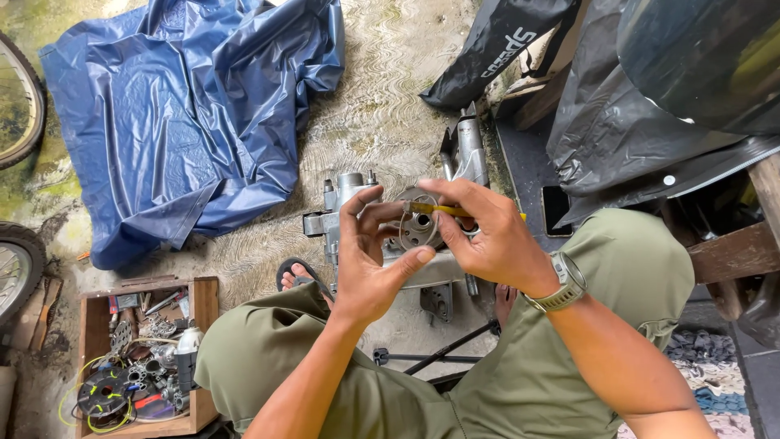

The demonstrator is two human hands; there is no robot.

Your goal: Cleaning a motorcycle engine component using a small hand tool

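Observation:
My left hand point(370, 256) holds a small round metal part point(418, 230) with several holes, pinched between thumb and fingers. My right hand point(487, 236), with a watch on its wrist, grips a thin yellow-handled tool point(445, 210) whose tip rests on the round part's upper edge. Both hands are raised above my knees. Below them on the ground lies a grey metal engine casing point(345, 203), partly hidden by my hands.
A wooden box point(203, 305) of bolts, wires and small parts stands at the lower left. A crumpled blue plastic sheet point(187, 114) covers the ground at upper left, with bicycle wheels point(16, 268) at the left edge. Black plastic covers point(626, 114) and wooden planks point(731, 252) lie on the right.

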